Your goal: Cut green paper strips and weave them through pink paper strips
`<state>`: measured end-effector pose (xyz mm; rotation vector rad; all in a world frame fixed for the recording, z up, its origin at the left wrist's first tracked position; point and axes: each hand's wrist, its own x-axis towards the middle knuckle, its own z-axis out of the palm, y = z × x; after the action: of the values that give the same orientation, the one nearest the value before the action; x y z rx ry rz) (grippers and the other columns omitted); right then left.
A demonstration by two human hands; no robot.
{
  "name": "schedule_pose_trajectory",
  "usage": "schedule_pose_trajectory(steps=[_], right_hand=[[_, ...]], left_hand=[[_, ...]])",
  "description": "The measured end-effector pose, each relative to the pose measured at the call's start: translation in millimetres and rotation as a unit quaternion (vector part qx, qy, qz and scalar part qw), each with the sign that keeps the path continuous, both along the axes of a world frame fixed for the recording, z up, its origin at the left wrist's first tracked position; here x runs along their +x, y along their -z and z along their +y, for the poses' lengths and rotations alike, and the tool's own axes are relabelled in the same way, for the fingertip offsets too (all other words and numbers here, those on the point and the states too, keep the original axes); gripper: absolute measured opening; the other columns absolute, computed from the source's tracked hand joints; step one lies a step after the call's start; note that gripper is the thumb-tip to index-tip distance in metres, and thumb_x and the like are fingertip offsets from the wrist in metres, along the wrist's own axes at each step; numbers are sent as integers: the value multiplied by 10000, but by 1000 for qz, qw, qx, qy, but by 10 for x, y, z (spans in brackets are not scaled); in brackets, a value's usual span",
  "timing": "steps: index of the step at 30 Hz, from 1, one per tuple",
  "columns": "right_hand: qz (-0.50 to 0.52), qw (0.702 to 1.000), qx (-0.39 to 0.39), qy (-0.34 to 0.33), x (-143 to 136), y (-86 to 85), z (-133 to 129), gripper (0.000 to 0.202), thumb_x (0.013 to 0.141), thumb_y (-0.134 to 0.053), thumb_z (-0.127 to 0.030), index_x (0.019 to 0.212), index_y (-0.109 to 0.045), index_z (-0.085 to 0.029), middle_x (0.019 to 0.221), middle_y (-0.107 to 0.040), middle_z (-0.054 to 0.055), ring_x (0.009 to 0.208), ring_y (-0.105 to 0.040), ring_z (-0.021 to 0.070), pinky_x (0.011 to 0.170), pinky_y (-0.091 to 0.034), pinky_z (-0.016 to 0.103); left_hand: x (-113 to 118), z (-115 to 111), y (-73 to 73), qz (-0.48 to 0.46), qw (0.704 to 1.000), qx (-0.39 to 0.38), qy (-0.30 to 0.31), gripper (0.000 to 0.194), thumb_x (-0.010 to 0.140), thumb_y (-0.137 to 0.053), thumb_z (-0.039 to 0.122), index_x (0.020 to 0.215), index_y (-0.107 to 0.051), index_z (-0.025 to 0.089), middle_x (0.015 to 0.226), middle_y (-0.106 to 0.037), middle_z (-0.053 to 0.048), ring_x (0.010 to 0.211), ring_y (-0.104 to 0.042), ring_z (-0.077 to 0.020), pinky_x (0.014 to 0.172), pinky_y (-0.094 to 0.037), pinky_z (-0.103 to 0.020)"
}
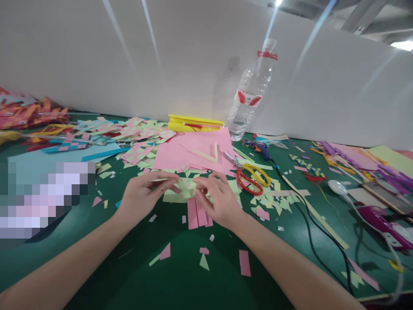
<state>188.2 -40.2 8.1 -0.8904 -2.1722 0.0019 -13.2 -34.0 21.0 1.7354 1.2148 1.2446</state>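
Note:
My left hand (145,191) is closed, its thumb and fingers pinching the left part of a small light green paper piece (186,187). My right hand (221,199) pinches the other side of that piece; the piece looks blurred. Below and between the hands lie pink paper strips (192,214), partly covered by my right fingers. Light green sheets (172,197) lie under both hands. Beyond them is a large pink sheet (190,148) with a folded pale strip on it. Red-and-yellow scissors (247,174) rest right of my right hand.
A plastic bottle (250,97) leans on the grey partition (129,56). Woven paper pieces (138,129) are heaped back left. At right are a glue gun (263,148) with a black cable, paper scraps and a purple device (383,224).

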Motion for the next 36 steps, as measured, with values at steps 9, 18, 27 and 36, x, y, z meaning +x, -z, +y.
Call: schedule_pose_trajectory(steps=[9, 18, 27, 36], right_hand=[[-89, 989, -110, 50, 102, -9, 84, 225, 835, -428, -163, 1007, -574, -177, 985, -665, 80, 961, -568, 216, 899, -396, 409], [-124, 982, -144, 23, 86, -3, 80, 257, 801, -513, -166, 1047, -584, -184, 1070, -660, 63, 1048, -548, 210, 1014, -310, 451], [-114, 982, -150, 17, 106, 19, 87, 289, 816, -499, -171, 1096, -554, -219, 1132, -619, 49, 1106, -522, 198, 1063, -218, 495], [-111, 984, -137, -8, 91, 13, 91, 274, 831, -503, -141, 1091, -551, -214, 1076, -591, 43, 1060, -540, 173, 1079, -186, 489]], left_hand=[[-101, 45, -2, 27, 982, 94, -160, 133, 833, -545, 318, 851, -642, 229, 822, -698, 6, 770, -694, -194, 751, -566, -318], [-111, 60, 40, 44, 985, 90, -138, 138, 829, -542, 330, 862, -632, 231, 882, -683, -8, 806, -668, -177, 728, -553, -271], [-124, 85, 65, 64, 983, 71, -156, 138, 828, -543, 353, 860, -632, 252, 872, -690, 3, 815, -666, -186, 664, -537, -257], [-172, 144, 84, 61, 984, 69, -152, 124, 815, -521, 284, 848, -627, 227, 860, -664, -14, 738, -634, -164, 629, -529, -252]])
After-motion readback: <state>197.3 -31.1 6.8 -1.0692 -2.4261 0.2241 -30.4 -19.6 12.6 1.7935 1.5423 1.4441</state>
